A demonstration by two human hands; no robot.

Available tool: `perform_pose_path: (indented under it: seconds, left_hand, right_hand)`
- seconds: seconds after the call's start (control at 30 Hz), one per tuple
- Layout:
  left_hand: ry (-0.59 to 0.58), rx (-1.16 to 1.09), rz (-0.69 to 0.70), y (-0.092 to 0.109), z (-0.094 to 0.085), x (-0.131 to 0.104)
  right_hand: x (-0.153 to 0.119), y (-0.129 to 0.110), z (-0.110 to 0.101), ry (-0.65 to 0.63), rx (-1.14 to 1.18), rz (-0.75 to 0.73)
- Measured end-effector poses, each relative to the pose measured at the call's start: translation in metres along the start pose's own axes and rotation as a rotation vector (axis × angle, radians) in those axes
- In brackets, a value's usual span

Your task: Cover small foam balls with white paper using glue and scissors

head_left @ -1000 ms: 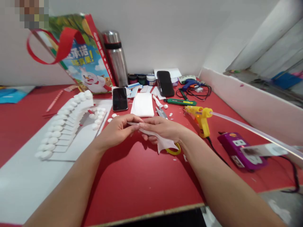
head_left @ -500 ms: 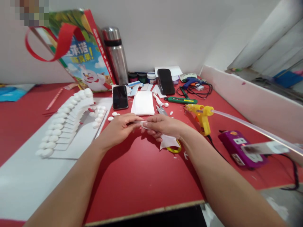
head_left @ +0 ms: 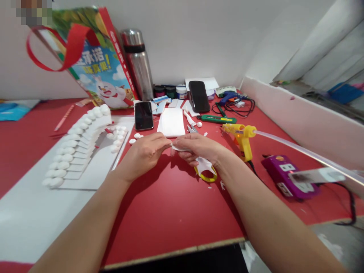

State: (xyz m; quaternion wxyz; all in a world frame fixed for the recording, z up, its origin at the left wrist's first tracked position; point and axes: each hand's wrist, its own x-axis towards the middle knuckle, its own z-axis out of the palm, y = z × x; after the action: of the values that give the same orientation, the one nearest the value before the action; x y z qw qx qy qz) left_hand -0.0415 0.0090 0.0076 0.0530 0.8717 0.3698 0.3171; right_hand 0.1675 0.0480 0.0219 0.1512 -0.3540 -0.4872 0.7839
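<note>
- Spanning the space between the two hands, the thin white strip [head_left: 204, 165] is held above the red desk [head_left: 176, 212]; its loose end hangs below the right hand.
- Left hand [head_left: 145, 151]: fingers folded, fingertips pinching the tip of the strip; exact contact partly hidden.
- Right hand [head_left: 197, 146]: thumb and fingers closed on the strip, just beside the left fingertips.
- Scissors [head_left: 206, 179]: beneath the right hand; yellow handle beside the strip's loose end, blades showing beyond the fingers.
- White sheets [head_left: 171, 123]: flat on the desk, beyond the hands.
- Phone [head_left: 143, 116]: left of the white sheets, screen up.
- Green cutter [head_left: 217, 119]: lying crosswise, beyond the right hand.
- Yellow glue gun [head_left: 243, 140]: right of the right hand, a long clear glue stick [head_left: 295, 149] extending from its rear.
- Purple box [head_left: 290, 176]: right of the right forearm.
- White model [head_left: 76, 151]: left of the left hand, edged with rounded white pieces.
- Shopping bag [head_left: 99, 64] and steel flask [head_left: 139, 66]: upright at the rear left, side by side.
</note>
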Motion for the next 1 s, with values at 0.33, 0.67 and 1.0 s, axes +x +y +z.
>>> perform_pose_path:
  seconds: [0.33,0.67,1.0]
  left_hand:
    - [0.049,0.302,0.017,0.013,0.011,0.005]
    - [-0.138,-0.904,-0.760,0.015,0.008,0.007]
    - [-0.134,-1.052,-0.899,0.012,0.012,0.007]
  right_hand:
    - [0.009,0.002,0.015,0.268,0.012,-0.078]
    - [0.005,-0.001,0.013,0.288,-0.213,-0.172]
    - [0.004,-0.002,0.017,0.237,-0.306,-0.151]
